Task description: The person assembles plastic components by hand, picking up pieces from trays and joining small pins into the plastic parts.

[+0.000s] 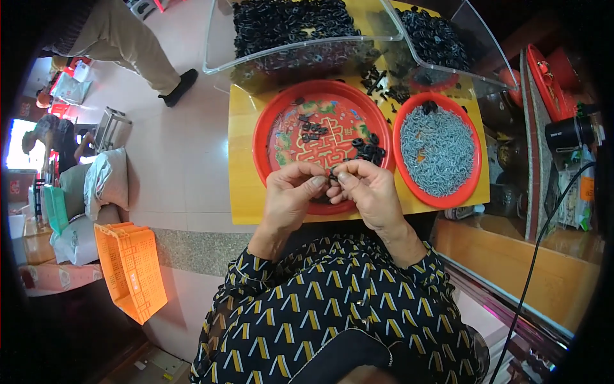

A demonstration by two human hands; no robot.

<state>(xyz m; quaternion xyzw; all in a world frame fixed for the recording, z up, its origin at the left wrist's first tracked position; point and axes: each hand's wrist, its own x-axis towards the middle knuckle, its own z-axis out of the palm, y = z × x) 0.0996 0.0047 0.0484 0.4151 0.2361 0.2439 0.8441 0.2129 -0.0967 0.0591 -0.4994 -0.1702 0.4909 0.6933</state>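
Note:
Over the near rim of a red patterned tray (267,137), my left hand (295,192) and my right hand (371,192) meet with pinched fingertips. Between them is a small black part (332,173), mostly covered by the fingers; its exact kind I cannot make out. Inside the tray lie a few black pieces (312,131) near the middle and a pile of black round parts (369,150) at the right. Right of my right hand, a smaller red tray (404,176) holds many silver screws (441,150).
Clear plastic bins (300,57) full of black parts stand at the far side of the yellow table (243,173). Loose black pieces (374,80) lie beside them. An orange crate (131,272) and pale sacks (105,182) are at left. One person walks (128,48); another bends farther back.

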